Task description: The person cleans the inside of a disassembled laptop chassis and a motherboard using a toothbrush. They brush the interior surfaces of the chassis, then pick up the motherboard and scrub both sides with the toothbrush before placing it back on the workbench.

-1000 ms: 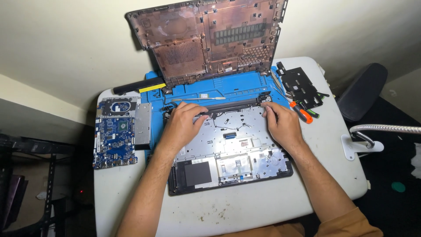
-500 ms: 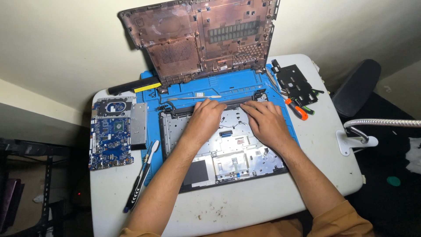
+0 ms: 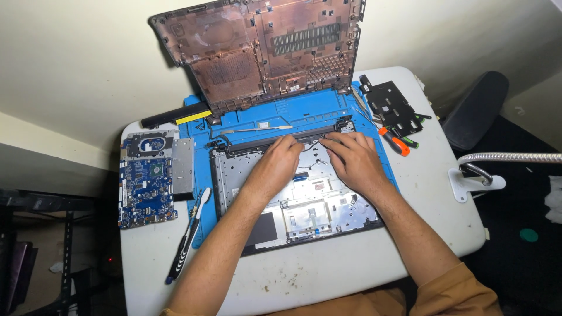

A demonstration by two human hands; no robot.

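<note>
two bare hands rest side by side on the open laptop chassis (image 3: 293,199), which lies flat on the blue repair mat (image 3: 304,114) and serves as the landmark for everything else. seen from the head camera, the left hand (image 3: 280,162) sits palm down near the chassis's far edge, its fingers together and curled slightly, fingertips pressing on the dark hinge bar (image 3: 281,139) that runs along that far edge. the right hand (image 3: 351,159) lies just beside it, also palm down, its fingers a little spread and laid flat, their tips touching the same bar and the thin black wires by it. neither hand grips anything; both only press down.

beyond the chassis's far edge a brown bottom cover (image 3: 263,52) stands tilted up against the wall. to the left of the chassis, off the mat, lies a blue circuit board (image 3: 145,186) with a silver drive (image 3: 182,167) touching its near side. a black battery bar with a yellow label (image 3: 175,116) lies at the chassis's far left corner. near the chassis's left edge a black and white pry tool (image 3: 187,234) lies slanted across the mat edge. to the right of the chassis's far corner lie a black metal bracket (image 3: 393,106) and an orange-handled screwdriver (image 3: 393,141). all of it sits on a white table (image 3: 328,275).
</note>
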